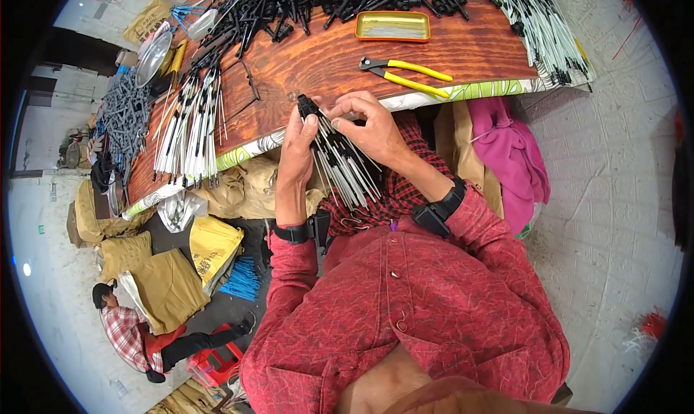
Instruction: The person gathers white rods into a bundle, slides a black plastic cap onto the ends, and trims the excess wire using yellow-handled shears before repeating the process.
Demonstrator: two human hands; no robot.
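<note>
My left hand [295, 143] is closed round the black top of an umbrella frame [345, 172]. Its thin white and silver ribs fan down toward my lap. Close to the black top, my right hand [369, 128] has its thumb and forefinger pinched together. Whatever lies in that pinch is too small to make out. Just beyond my hands, end-cutting pliers [408, 76] with yellow handles lie on the wooden table [311, 60]. Behind them sits a shallow orange-rimmed tin [392, 37] holding thin metal pins or wires.
Black plastic parts [289, 6] are heaped along the table's far side. More white ribs lie in bundles at left [191, 128] and right [542, 35]. Grey parts [123, 118] form a pile farther left. Sacks [170, 291] and a seated person [134, 334] are at lower left.
</note>
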